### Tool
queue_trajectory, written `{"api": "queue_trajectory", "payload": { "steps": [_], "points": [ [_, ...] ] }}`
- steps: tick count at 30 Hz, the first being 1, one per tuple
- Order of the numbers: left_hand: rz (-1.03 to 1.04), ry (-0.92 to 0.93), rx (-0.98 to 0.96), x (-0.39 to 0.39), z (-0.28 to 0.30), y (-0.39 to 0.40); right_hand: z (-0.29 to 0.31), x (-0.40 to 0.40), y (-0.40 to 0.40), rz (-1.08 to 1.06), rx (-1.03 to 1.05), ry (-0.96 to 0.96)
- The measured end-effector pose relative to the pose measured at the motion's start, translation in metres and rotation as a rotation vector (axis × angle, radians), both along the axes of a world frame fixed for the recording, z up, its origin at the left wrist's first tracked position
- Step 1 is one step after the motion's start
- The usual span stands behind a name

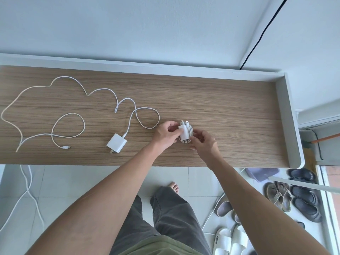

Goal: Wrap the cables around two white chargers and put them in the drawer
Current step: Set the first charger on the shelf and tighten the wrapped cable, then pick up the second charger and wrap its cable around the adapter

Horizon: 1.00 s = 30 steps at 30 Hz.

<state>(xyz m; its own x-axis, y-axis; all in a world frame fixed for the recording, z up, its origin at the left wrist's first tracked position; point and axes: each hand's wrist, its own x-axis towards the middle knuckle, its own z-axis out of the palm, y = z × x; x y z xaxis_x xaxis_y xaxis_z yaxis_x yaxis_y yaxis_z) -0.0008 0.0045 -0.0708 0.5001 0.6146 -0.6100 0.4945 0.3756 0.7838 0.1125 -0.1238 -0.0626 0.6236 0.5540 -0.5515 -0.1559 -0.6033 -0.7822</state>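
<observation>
No lettering was legible. Both the left hand and right hand pinched a small white cable-wrapped charger over the wood-grain desk; another square white charger lay beside, its cable loose.

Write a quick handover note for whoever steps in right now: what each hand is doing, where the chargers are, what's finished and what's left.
Left hand: gripping the wrapped charger over the desk.
Right hand: at the coil's near edge, pinching the cable.
Second charger: lying on the desk, its cable loose in loops to the left.
Done: first cable looks nearly fully wound.
Left: secure that end, wrap the second cable, put both in the drawer, which isn't in view.
</observation>
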Motion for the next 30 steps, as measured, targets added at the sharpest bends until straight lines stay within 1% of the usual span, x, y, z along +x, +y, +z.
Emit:
{"api": "queue_trajectory", "payload": {
  "steps": [6, 8, 13, 15, 19, 21, 23, 24, 26, 30],
  "points": [
    [0.0, 0.01, 0.025, -0.005, 0.006, 0.002, 0.005, 0.002, -0.003, 0.02, -0.034, -0.044],
    [-0.025, 0.038, 0.065, -0.01, 0.009, 0.006, 0.009, 0.003, -0.004, 0.03, -0.051, -0.081],
    [-0.139, 0.176, 0.27, -0.038, 0.022, 0.03, 0.019, 0.01, 0.005, 0.049, -0.074, -0.23],
    [-0.177, 0.247, 0.341, -0.055, 0.032, 0.041, 0.028, 0.01, 0.016, 0.068, -0.061, -0.258],
    [-0.256, 0.485, 0.689, -0.091, 0.043, 0.061, 0.041, -0.002, 0.048, 0.181, -0.026, -0.324],
    [-0.259, 0.519, 0.801, -0.11, 0.042, 0.068, 0.045, -0.014, 0.065, 0.254, -0.018, -0.347],
    [-0.296, 0.506, 0.875, -0.132, 0.036, 0.072, 0.044, -0.027, 0.08, 0.328, -0.014, -0.346],
    [-0.316, 0.5, 0.9, -0.144, 0.032, 0.073, 0.043, -0.035, 0.087, 0.366, -0.016, -0.348],
    [-0.37, 0.554, 0.902, -0.163, 0.025, 0.073, 0.038, -0.051, 0.098, 0.446, -0.043, -0.365],
    [-0.427, 0.655, 0.801, -0.182, 0.012, 0.069, 0.028, -0.081, 0.11, 0.563, -0.055, -0.36]
  ]
}}
